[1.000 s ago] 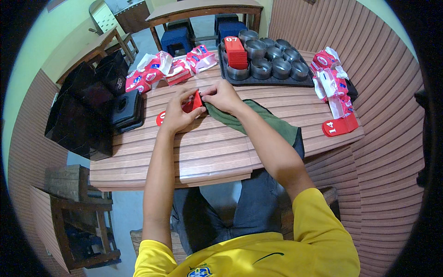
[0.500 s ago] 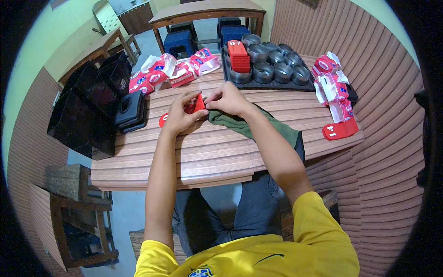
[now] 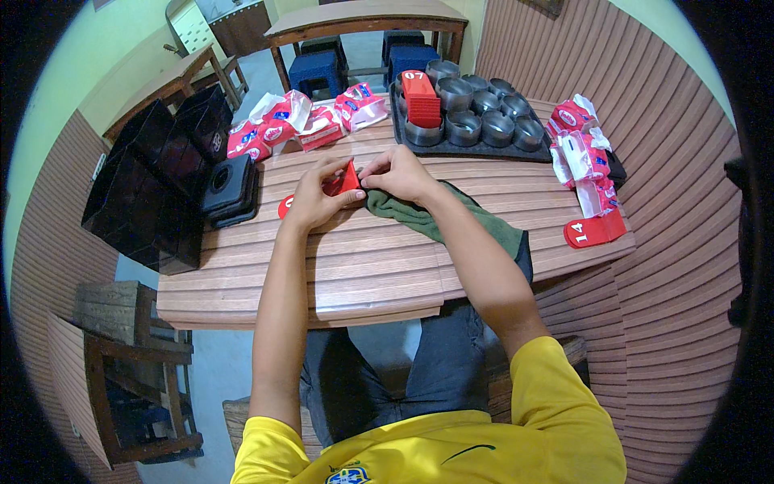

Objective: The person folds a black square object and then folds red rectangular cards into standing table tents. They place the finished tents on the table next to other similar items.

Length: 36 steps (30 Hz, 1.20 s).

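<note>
Both hands stay put, left hand [image 3: 316,202] and right hand [image 3: 397,173] fingers pinching a red tag [image 3: 345,179] beside green cloth [image 3: 427,219].

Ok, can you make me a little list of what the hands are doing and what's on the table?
left hand: holds a small red plastic piece
right hand: fingers pinch the same piece, resting on a green cloth
table: striped wood
far side: dark tray of metal cups, a red stack
left side: black box
packets: red and white packets
</note>
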{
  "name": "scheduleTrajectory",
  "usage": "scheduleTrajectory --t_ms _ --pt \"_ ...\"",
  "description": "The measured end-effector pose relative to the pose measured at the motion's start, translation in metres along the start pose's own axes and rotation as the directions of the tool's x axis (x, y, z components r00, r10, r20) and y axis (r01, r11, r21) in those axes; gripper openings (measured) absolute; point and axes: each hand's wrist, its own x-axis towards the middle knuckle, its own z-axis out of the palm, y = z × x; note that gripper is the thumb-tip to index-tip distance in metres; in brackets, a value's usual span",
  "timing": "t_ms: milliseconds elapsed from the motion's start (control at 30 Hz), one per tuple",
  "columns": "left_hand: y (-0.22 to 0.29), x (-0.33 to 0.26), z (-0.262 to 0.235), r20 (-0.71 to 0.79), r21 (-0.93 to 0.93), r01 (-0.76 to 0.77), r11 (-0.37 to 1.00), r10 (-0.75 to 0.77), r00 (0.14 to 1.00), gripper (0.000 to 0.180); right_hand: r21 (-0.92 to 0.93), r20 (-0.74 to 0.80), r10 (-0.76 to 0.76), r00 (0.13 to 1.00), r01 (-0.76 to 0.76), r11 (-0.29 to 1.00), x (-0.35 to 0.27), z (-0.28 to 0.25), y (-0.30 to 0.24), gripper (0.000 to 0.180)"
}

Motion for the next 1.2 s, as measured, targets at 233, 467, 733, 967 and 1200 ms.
scheduleTrajectory --t_ms 233,467,733,967,1200 --pt "0.005 -0.001 0.004 -0.063 0.021 0.006 1.0 -0.004 0.998 0.071 0.102 -0.093 -0.08 0.992 0.089 0.991 -0.003 -0.001 -0.009 0.018" --pt "0.04 -0.003 -0.002 -0.225 0.672 0.073 0.737 0.109 0.968 0.031 0.315 -0.372 -0.05 0.927 0.177 0.932 -0.001 -0.023 -0.018 0.015" --pt "0.034 0.009 0.007 -0.482 0.566 0.174 0.806 0.152 0.863 0.027 0.244 -0.277 -0.035 0.96 0.105 0.964 0.003 -0.011 -0.012 0.016" --pt "0.008 0.024 0.002 -0.596 0.411 -0.014 0.911 0.28 0.753 0.022 0.208 -0.23 -0.027 0.973 0.076 0.975 -0.001 -0.004 -0.015 0.017" --pt "-0.012 0.007 -0.016 -0.369 0.533 0.146 0.833 0.073 0.927 0.052 0.164 -0.267 -0.047 0.962 0.093 0.982 0.0 -0.007 -0.012 0.016"
